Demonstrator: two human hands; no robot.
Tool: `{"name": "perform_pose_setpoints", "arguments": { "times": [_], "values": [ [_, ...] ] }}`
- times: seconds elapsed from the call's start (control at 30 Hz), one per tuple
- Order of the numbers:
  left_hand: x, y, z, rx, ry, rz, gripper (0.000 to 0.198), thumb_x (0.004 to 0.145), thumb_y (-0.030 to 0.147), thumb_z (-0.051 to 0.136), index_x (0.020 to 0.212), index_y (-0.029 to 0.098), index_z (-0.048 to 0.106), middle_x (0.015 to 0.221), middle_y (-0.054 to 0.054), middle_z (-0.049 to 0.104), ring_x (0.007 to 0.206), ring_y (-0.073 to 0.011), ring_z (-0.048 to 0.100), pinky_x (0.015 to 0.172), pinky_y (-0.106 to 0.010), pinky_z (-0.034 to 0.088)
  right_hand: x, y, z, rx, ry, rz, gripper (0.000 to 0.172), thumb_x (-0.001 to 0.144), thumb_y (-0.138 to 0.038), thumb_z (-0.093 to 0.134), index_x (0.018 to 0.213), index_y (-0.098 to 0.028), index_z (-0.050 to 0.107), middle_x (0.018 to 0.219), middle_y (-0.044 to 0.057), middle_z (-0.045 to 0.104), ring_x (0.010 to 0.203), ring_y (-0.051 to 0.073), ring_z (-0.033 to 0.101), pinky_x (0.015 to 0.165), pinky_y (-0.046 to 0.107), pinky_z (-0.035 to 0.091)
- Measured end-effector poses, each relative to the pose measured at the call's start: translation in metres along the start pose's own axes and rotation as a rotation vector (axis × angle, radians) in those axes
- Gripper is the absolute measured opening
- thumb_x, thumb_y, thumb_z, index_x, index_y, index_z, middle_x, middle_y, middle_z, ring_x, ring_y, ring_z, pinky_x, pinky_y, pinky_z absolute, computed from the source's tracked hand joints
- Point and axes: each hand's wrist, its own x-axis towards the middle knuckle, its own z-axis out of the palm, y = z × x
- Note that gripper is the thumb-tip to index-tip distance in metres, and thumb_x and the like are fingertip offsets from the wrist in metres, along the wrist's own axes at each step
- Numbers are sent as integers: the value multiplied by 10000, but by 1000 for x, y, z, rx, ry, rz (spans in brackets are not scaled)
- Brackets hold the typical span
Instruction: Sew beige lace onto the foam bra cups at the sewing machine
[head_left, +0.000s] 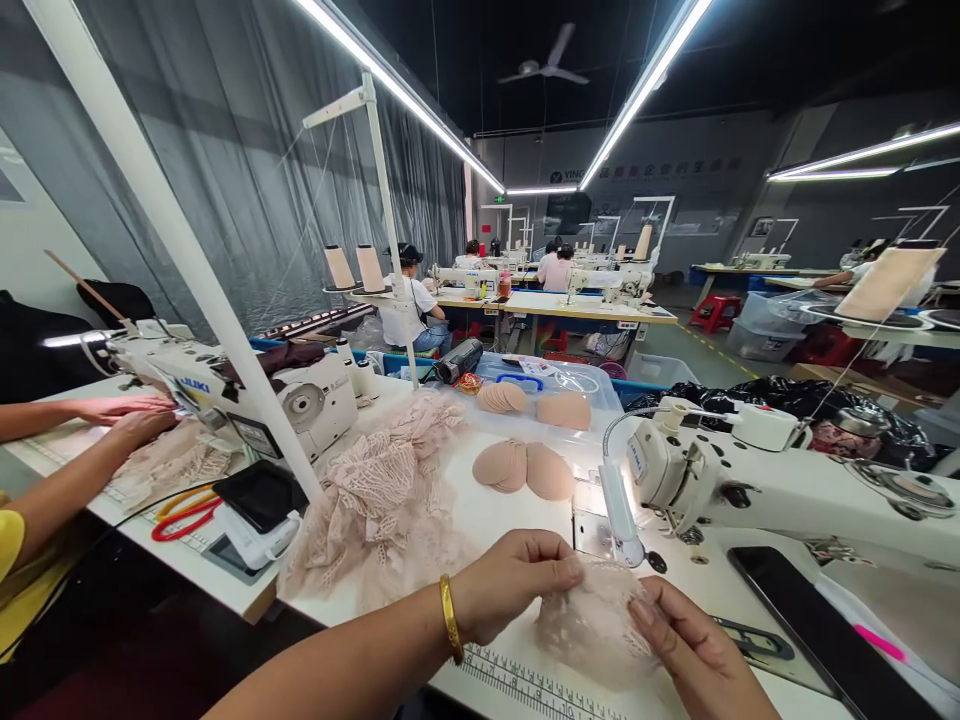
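Between my two hands, just in front of the sewing machine (720, 480), is a pale beige lace piece (592, 625). My left hand (517, 580), with a gold bangle on its wrist, pinches the lace's upper left edge between thumb and fingers. On the other side, my right hand (682, 635) grips its right edge, thumb on top. Two overlapping stacks of beige bra cup pads (525, 470) lie on the table beyond my left hand. A heap of matching lace (382, 490) spreads over the table to the left.
More pads (564, 411) rest on a clear plastic lid (592, 370) at the back. A black phone (810, 620) lies right of my right hand. A ruler strip (525, 680) runs along the front edge. At left, a co-worker's hands (135, 420) work at another sewing machine (225, 380).
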Motion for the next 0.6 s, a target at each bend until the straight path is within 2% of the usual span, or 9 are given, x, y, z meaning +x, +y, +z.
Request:
{"name": "perform_pose_setpoints", "arguments": {
  "times": [0.17,0.3,0.4,0.5,0.6],
  "values": [
    [-5,-2,5,-56,70,40,506,621,585,913,737,135,712,725,-10,605,751,-146,510,788,-301,391,0,12,-8,93,36,3,341,843,-615,782,932,-287,756,856,-1,679,825,171,585,762,201,492],
    [-10,-3,6,-82,80,38,512,593,571,940,731,135,710,724,-2,600,748,-139,511,790,-297,390,8,29,-24,36,-27,-42,359,865,-610,762,1035,-294,773,982,33,729,922,216,659,835,245,539],
    [-12,-3,7,-96,73,24,524,568,551,962,742,131,702,727,3,600,734,-127,513,763,-283,384,9,32,-31,-28,-55,-77,380,880,-623,736,1083,-304,778,1034,41,743,956,231,682,874,262,553],
    [-13,-2,10,-105,66,14,542,560,548,969,755,126,690,730,5,602,720,-115,511,740,-267,378,1,20,-23,-90,-62,-71,390,882,-636,728,1071,-301,787,1031,39,753,952,232,684,859,253,560],
    [-15,1,14,-119,67,40,563,549,541,978,734,129,641,706,21,571,692,-95,485,700,-242,360,-10,6,-5,-64,57,-87,430,846,-675,749,1038,-292,787,1009,29,752,919,219,670,824,240,552]
  ]
}}
